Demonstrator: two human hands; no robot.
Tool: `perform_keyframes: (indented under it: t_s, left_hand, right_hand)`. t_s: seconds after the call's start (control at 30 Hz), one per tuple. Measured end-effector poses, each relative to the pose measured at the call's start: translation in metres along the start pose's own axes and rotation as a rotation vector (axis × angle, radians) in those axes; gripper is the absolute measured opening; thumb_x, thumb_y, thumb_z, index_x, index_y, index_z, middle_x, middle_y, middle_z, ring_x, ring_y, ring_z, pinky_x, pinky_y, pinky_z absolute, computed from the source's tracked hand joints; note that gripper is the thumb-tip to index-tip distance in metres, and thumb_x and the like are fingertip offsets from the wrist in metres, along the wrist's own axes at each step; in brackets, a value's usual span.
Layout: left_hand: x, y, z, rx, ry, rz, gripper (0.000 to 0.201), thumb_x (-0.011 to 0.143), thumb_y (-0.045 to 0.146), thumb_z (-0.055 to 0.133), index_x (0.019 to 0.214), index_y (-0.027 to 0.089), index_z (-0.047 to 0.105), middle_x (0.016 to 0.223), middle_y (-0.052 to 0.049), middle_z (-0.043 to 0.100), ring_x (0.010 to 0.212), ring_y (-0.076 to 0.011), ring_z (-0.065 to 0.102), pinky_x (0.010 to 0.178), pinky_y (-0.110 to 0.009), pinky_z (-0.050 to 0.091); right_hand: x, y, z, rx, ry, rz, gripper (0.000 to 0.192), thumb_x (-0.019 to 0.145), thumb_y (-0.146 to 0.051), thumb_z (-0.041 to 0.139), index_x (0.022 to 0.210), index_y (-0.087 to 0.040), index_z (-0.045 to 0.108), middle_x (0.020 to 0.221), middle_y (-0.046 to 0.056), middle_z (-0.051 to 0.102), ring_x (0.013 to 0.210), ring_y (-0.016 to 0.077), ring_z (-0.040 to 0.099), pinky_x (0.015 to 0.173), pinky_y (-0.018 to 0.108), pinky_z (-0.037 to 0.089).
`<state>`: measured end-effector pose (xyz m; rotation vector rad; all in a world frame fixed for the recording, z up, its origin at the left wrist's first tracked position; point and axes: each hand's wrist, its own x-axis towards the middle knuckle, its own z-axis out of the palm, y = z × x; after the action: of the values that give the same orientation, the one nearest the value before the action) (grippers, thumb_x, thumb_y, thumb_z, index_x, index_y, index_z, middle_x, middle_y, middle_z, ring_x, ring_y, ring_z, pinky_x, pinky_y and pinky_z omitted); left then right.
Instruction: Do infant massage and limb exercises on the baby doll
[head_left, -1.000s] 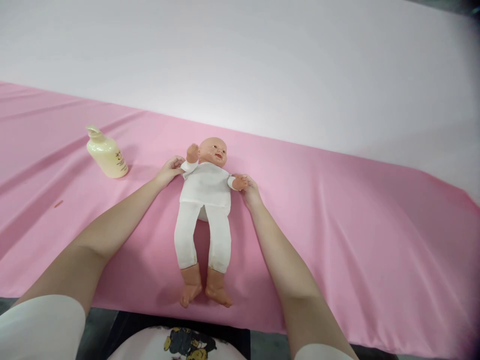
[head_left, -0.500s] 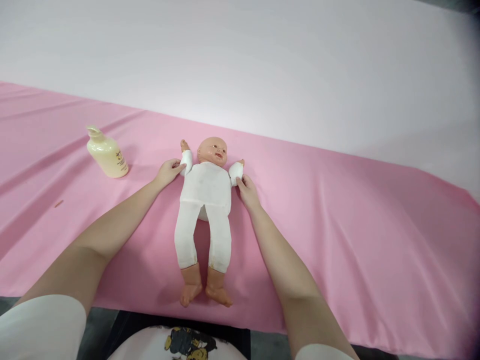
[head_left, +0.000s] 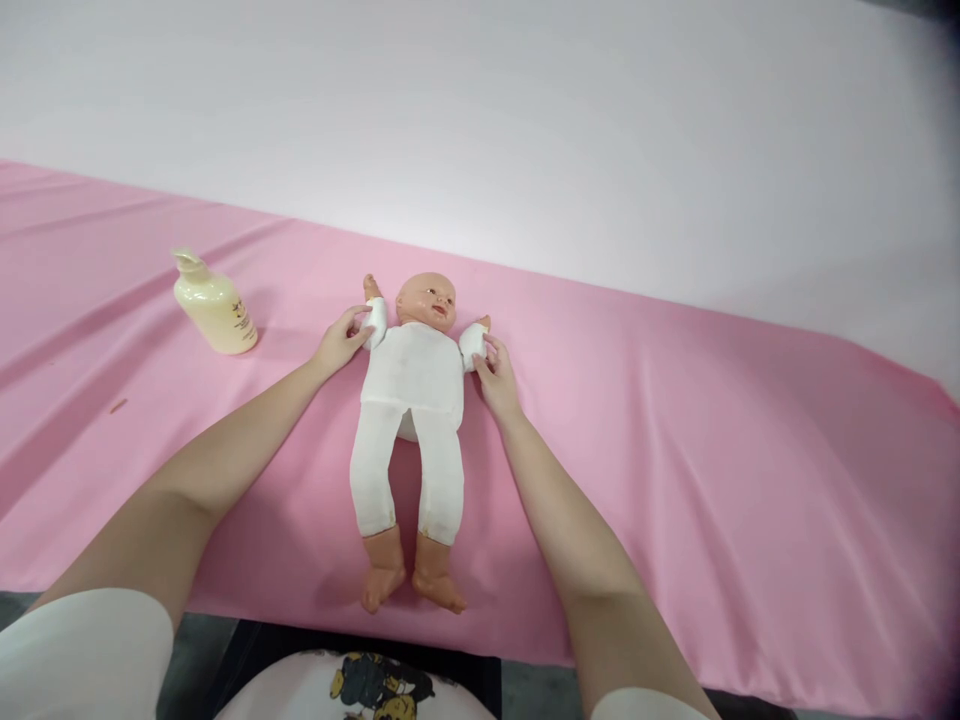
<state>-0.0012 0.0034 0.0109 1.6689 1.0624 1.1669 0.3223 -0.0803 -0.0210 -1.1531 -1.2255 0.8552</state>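
Observation:
A baby doll (head_left: pixel 411 400) in a white suit lies on its back on the pink sheet (head_left: pixel 675 450), head away from me, feet near the front edge. Both of its arms are raised beside its head. My left hand (head_left: pixel 341 342) grips the doll's arm on the left side. On the other side, my right hand (head_left: pixel 495 372) holds the doll's other arm by its white sleeve.
A cream-coloured pump bottle (head_left: pixel 214 305) stands on the sheet to the left of the doll. Beyond the pink sheet lies a pale white surface (head_left: pixel 525 130). The sheet's front edge runs just beyond the doll's feet.
The doll's arms went from bent over its chest and side to raised beside its head, with my hands moving them. Since half a second ago, almost nothing has shifted.

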Motion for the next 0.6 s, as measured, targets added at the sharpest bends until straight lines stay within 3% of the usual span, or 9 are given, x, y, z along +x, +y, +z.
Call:
perform_keyframes:
  t_s: [0.07,0.17,0.23,0.37,0.47,0.6]
  left_hand:
    - [0.000,0.000,0.000,0.090,0.001,0.012,0.047,0.089,0.041,0.062,0.131,0.023,0.063,0.072,0.002,0.059,0.068,-0.0151,0.054,0.075,-0.029,0.044]
    - [0.000,0.001,0.000,0.246,-0.022,-0.001,0.051,0.094,0.046,0.050,0.135,0.019,0.064,0.096,-0.006,0.072,0.086,-0.0204,0.063,0.086,-0.034,0.048]
    - [0.001,0.001,0.000,0.338,-0.069,-0.001,0.056,0.093,0.048,0.050,0.137,0.017,0.063,0.111,-0.009,0.074,0.095,-0.0237,0.065,0.092,-0.037,0.048]
    - [0.002,-0.002,-0.001,0.405,-0.098,-0.019,0.063,0.090,0.052,0.054,0.141,0.016,0.061,0.122,-0.011,0.073,0.101,-0.0272,0.066,0.095,-0.040,0.049]
    - [0.003,-0.006,-0.002,0.389,-0.094,-0.029,0.067,0.087,0.055,0.059,0.143,0.018,0.058,0.125,-0.012,0.071,0.104,-0.0282,0.065,0.096,-0.041,0.048]
    - [0.003,-0.009,-0.001,0.235,-0.056,-0.048,0.072,0.080,0.048,0.068,0.143,0.018,0.054,0.112,-0.010,0.071,0.093,-0.0245,0.065,0.091,-0.040,0.049]
  right_hand:
    - [0.001,0.003,-0.002,-0.041,0.018,-0.004,0.067,0.083,-0.064,0.067,0.139,-0.030,0.051,0.138,0.007,0.065,0.126,0.0247,0.062,0.114,0.047,0.048]
    - [0.004,0.007,-0.005,-0.115,0.022,0.018,0.066,0.085,-0.064,0.064,0.139,-0.029,0.055,0.148,0.006,0.059,0.139,0.0264,0.054,0.122,0.050,0.040]
    - [0.006,0.009,-0.007,-0.136,0.011,0.031,0.066,0.085,-0.064,0.063,0.140,-0.027,0.057,0.151,0.007,0.057,0.142,0.0274,0.052,0.124,0.051,0.038]
    - [0.008,0.012,-0.008,-0.152,0.008,0.029,0.066,0.086,-0.065,0.063,0.141,-0.028,0.057,0.153,0.006,0.055,0.145,0.0287,0.049,0.126,0.053,0.034]
    - [0.007,0.013,-0.007,-0.136,-0.007,0.019,0.068,0.086,-0.064,0.064,0.145,-0.031,0.053,0.154,0.004,0.054,0.145,0.0283,0.048,0.126,0.053,0.034]
    - [0.005,0.011,-0.006,-0.058,-0.053,-0.018,0.079,0.084,-0.058,0.070,0.153,-0.036,0.039,0.152,0.005,0.056,0.139,0.0273,0.056,0.119,0.052,0.045]
